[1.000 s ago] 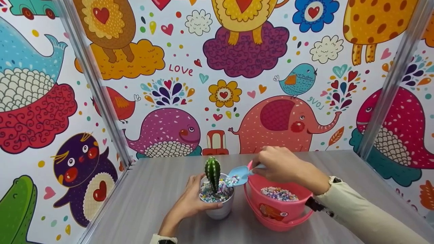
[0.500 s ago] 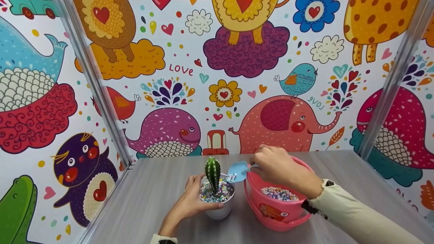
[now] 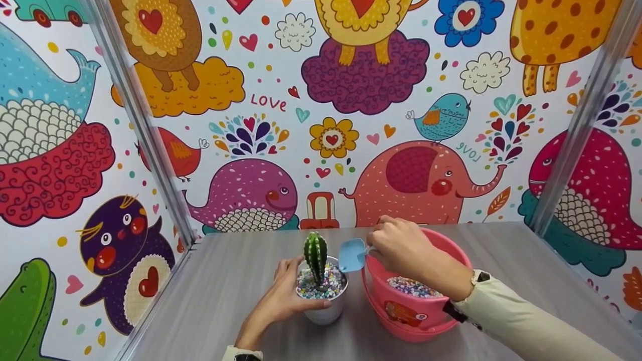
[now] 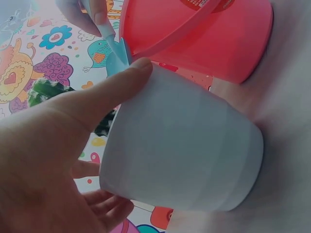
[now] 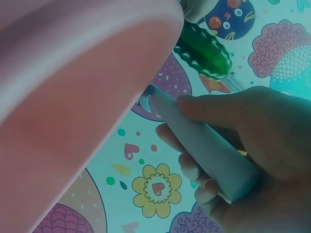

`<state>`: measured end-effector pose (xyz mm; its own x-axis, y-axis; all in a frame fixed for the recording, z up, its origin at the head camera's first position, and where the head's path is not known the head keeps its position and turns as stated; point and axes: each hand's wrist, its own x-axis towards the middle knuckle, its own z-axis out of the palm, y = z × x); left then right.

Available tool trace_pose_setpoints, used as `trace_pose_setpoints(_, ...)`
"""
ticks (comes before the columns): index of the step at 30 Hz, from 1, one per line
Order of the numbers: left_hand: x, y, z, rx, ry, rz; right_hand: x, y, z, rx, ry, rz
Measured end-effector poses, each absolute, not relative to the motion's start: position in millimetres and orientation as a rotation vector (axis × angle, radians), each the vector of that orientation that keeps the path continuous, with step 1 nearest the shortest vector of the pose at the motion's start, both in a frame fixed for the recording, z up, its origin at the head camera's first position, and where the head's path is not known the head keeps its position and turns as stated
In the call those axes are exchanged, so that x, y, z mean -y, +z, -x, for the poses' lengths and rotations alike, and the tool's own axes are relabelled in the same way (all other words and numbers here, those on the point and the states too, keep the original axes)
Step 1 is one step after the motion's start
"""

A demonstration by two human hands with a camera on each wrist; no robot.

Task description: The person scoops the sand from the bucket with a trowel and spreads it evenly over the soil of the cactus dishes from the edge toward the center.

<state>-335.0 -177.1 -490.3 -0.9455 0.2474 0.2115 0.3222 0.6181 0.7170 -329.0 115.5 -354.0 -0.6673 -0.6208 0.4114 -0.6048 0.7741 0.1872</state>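
Note:
My left hand (image 3: pixel 287 297) grips a white flowerpot (image 3: pixel 326 315), thumb along the near side by the rim and fingers behind. A green cactus (image 3: pixel 315 255) stands upright in it, with multicoloured beads (image 3: pixel 333 282) around its base. My right hand (image 3: pixel 404 253) holds a small light-blue scoop (image 3: pixel 352 254) by its handle (image 5: pixel 204 145). The scoop's blade is tilted down at the pot's right rim and no beads show on it. A pink bucket (image 3: pixel 437 310) stands under my right hand, with more beads (image 3: pixel 411 286) inside; my hand and forearm hide part of its opening.
The pot and bucket stand close together on a grey wood-grain table (image 3: pixel 225 271). The bucket's handle (image 4: pixel 180 30) hangs down over its outer side. Behind the table rises a wall (image 3: pixel 321 173) printed with cartoon animals, with metal posts (image 3: pixel 145 125) at the corners.
Beads have slid off the scoop into the pot, and its blade has tipped further down. My right hand has shifted slightly left. My left hand has stayed on the pot.

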Motion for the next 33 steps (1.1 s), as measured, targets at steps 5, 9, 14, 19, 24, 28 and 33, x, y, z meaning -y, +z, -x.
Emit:
trace_pose_setpoints(5, 177.0, -490.1, 334.8, 2.757, -1.252, 0.468, -114.9, -354.4, 324.1, 2.450, -0.082, -0.958)
trace_pose_setpoints(9, 176.5, -489.7, 334.4, 2.762, -1.251, 0.461, -115.2, -357.0, 320.7, 2.386, -0.158, -0.981)
trace_pose_setpoints(14, 176.0, -489.2, 333.8, 2.740, -1.247, 0.499, -115.3, -361.2, 319.4, 2.340, -0.226, -0.970)
trace_pose_setpoints(19, 177.4, -486.2, 334.7, 2.724, -1.277, 0.501, -118.2, -363.8, 319.7, 2.331, -0.205, -0.965)
trace_pose_setpoints(24, 182.3, -479.2, 335.5, 2.608, -1.326, 0.471, -126.5, -362.2, 318.9, 2.320, -0.127, -0.942)
trace_pose_setpoints(28, 182.3, -472.1, 334.6, 2.447, -1.351, 0.449, -137.3, -360.7, 318.7, 2.335, -0.008, -0.925)
trace_pose_setpoints(33, 174.2, -461.4, 329.1, 2.286, -1.403, 0.391, -157.6, -361.4, 322.1, 2.418, 0.186, -0.900)
